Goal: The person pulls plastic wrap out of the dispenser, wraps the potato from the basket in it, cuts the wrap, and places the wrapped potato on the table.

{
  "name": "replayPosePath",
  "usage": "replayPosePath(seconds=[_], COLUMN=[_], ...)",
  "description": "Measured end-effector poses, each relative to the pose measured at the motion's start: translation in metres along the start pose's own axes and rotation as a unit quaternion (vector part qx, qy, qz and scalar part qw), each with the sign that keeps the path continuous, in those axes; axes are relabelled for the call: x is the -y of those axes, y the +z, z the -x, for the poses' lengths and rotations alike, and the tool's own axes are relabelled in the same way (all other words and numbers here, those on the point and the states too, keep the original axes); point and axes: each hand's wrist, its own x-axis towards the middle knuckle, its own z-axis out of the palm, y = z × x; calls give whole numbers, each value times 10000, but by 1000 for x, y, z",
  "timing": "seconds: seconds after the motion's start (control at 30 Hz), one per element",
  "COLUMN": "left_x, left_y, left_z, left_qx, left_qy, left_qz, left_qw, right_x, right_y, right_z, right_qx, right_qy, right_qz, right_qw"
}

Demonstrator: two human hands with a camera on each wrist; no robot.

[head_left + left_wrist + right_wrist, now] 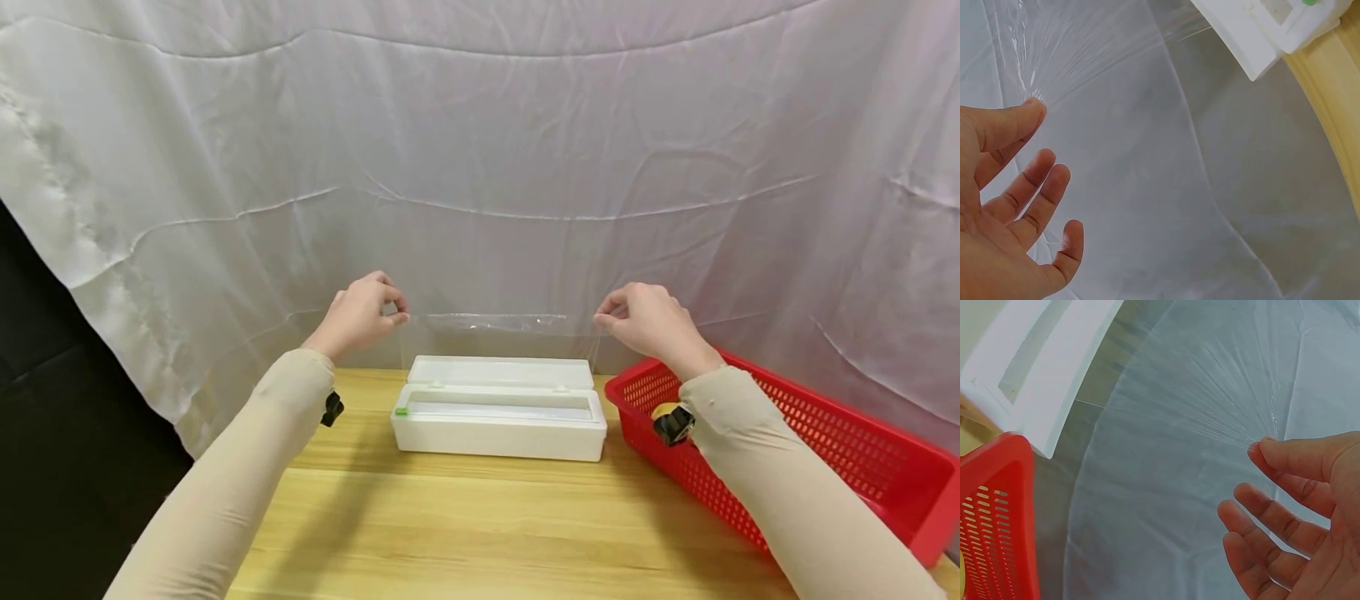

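Observation:
A sheet of clear plastic wrap point(495, 323) is stretched between both hands, above and behind a white cling wrap dispenser box point(498, 437). My left hand point(366, 308) pinches one corner of the wrap between thumb and index finger, its other fingers loosely bent. At the opposite corner my right hand point(645, 321) pinches likewise. Creases fan out through the wrap point(1229, 394) from the right fingertips, and the left wrist view shows the same at the left. The box's lid point(502, 371) is tipped back, and a white roll point(501, 411) shows inside. A green tab point(401, 411) sits at its left front.
To the right, a red perforated basket point(832, 417) stands on the wooden table point(480, 525), with something yellow point(663, 410) partly showing behind the right wrist. A pale satiny curtain point(480, 150) hangs behind the table. Dark material point(67, 433) lies beyond the left edge.

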Motion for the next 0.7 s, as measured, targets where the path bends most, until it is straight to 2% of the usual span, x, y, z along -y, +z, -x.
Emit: replayPosePath(seconds=[0.7], left_x=[-4], left_y=[-11], left_z=[-3], left_qx=[-192], left_qy=[-3], left_qz=[73], left_qw=[9998], right_x=[5], right_y=[-14], right_z=[-3], right_qx=[-127], right_qy=[-82], right_qz=[-83], right_qw=[9999])
